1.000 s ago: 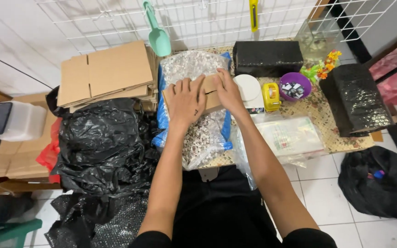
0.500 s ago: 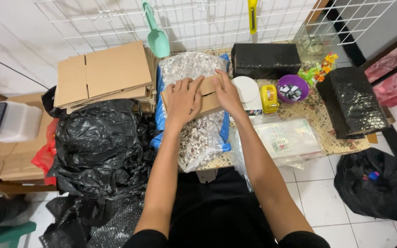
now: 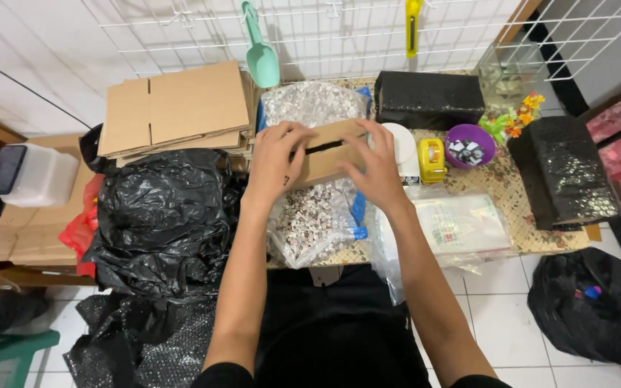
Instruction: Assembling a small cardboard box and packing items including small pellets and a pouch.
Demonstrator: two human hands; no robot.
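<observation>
Both hands press down on a small cardboard box (image 3: 328,154) that sits on top of a clear bag of pale pebbly bits (image 3: 310,215) at the near middle of the tabletop (image 3: 540,241). The left hand (image 3: 276,162) lies spread over the box's left end, fingers curled over the top flap; the right hand (image 3: 376,167) covers the right end with fingers splayed. Neither is clenched: both are flat, holding the flaps down from either side, which seems the reason for the mirrored grip, since a dark slit between the flaps shows they are not fully closed. Resting on the lumpy bag gives the box a soft, uneven base, so two hands steady it. Flat cardboard sheets (image 3: 177,108) are stacked just to the left, within reach, and a yellow tape dispenser (image 3: 431,159) stands just right of the box beside a purple bowl (image 3: 468,146). A green scoop (image 3: 261,59) and a yellow cutter (image 3: 412,25) hang on the wire grid behind, likely to keep the surface free. The hands hide most of the box, so its contents and its sides cannot be made out. Black bags (image 3: 163,215) hide whatever lies at the left, and the white object behind the right hand is only partly seen.
</observation>
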